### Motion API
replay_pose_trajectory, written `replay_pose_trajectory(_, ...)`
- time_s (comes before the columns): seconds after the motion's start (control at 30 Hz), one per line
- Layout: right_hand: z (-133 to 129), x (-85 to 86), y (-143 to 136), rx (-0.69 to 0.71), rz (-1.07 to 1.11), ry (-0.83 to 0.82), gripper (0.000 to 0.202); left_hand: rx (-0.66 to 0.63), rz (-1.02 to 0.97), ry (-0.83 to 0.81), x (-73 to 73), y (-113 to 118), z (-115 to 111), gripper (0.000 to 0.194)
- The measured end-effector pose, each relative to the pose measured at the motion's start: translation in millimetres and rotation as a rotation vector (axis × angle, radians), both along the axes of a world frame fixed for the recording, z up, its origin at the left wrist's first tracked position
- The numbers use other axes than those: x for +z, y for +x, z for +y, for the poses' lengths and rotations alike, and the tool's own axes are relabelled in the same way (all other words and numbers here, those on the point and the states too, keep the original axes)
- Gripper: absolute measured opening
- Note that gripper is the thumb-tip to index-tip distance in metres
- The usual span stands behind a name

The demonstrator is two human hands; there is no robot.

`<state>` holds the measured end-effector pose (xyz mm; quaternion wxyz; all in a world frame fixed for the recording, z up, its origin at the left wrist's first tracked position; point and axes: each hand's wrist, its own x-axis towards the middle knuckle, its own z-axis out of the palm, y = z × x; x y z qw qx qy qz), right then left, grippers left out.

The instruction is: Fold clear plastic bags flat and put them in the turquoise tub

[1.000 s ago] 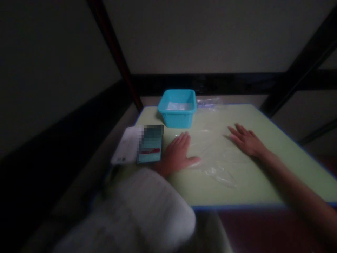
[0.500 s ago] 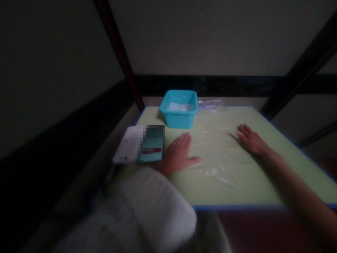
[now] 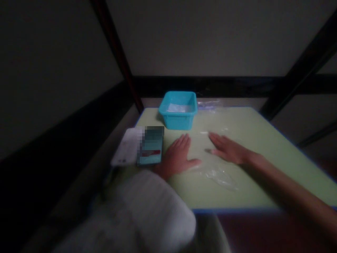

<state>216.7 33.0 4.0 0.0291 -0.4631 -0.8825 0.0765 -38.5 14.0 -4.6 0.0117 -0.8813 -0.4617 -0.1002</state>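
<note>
A clear plastic sheet or bag (image 3: 221,177) lies spread on the pale green table (image 3: 263,191), its outline hard to make out. My left hand (image 3: 179,154) rests flat at its left edge, thumb stretched out to the right, holding nothing. Over the plastic, my right hand (image 3: 228,148) is flat with its fingers extended toward the left, also holding nothing. A gap separates the two hands.
Beyond my left hand stands a turquoise basket (image 3: 179,121) with something whitish inside. More crumpled clear plastic (image 3: 209,104) lies right of it. At the left are a white object (image 3: 126,147) and a teal, partly blurred booklet or box (image 3: 151,158).
My right hand has moved left across the plastic, closer to my left hand. My left hand has stayed in place on the table.
</note>
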Motion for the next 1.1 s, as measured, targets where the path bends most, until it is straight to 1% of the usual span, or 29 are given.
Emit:
replay_pose_trajectory(0.13, 13, 4.5, 40, -0.174, -0.07, -0.034, 0.079, 0.009, -0.005, -0.001, -1.2, 0, 0, 0.09)
replay_pose_trajectory(0.23, 20, 5.9, 56, -0.234, -0.11, -0.047, 0.079, 0.005, -0.001, 0.005, -2.2, 0, -1, 0.089)
replay_pose_trajectory(0.4, 27, 6.5, 57, -0.308, -0.167, -0.057, 0.081, 0.006, -0.007, 0.012, -2.6, 1, -1, 0.09)
replay_pose_trajectory(0.5, 28, 11.3, 44, -0.36, -0.185, -0.022, 0.088, 0.008, -0.009, 0.011, -2.7, 1, 0, 0.091)
replay_pose_trajectory(0.57, 26, 15.6, 24, -0.318, -0.156, 0.006, 0.092, 0.007, -0.012, 0.014, -2.7, 1, 0, 0.09)
replay_pose_trajectory(0.63, 21, 18.2, -4, -0.162, -0.082, 0.021, 0.092, 0.006, -0.012, 0.017, -2.6, 1, -1, 0.09)
replay_pose_trajectory(0.7, 15, 17.2, -33, 0.054, -0.02, 0.019, 0.091, 0.0, -0.014, 0.022, -2.5, 1, -1, 0.089)
replay_pose_trajectory(0.73, 14, 15.3, -44, 0.138, 0.003, 0.012, 0.092, -0.003, -0.018, 0.026, -2.7, 1, -1, 0.088)
replay_pose_trajectory(0.8, 14, 10.0, -57, 0.219, 0.01, -0.012, 0.095, -0.006, -0.026, 0.03, -3.3, 1, -1, 0.088)
replay_pose_trajectory(0.87, 21, 4.9, -54, 0.196, -0.01, -0.028, 0.093, 0.001, -0.032, 0.027, -4.5, 1, -1, 0.089)
replay_pose_trajectory(0.93, 33, 2.8, -39, 0.113, -0.028, -0.03, 0.088, 0.006, -0.032, 0.021, -5.4, 0, -1, 0.091)
replay_pose_trajectory(1.03, 50, 5.6, -12, -0.017, -0.033, -0.052, 0.082, 0.008, -0.027, 0.013, -5.2, -1, -1, 0.092)
replay_pose_trajectory(1.1, 58, 8.5, 0, -0.087, -0.037, -0.088, 0.082, 0.017, -0.025, 0.003, -4.0, -1, -2, 0.091)
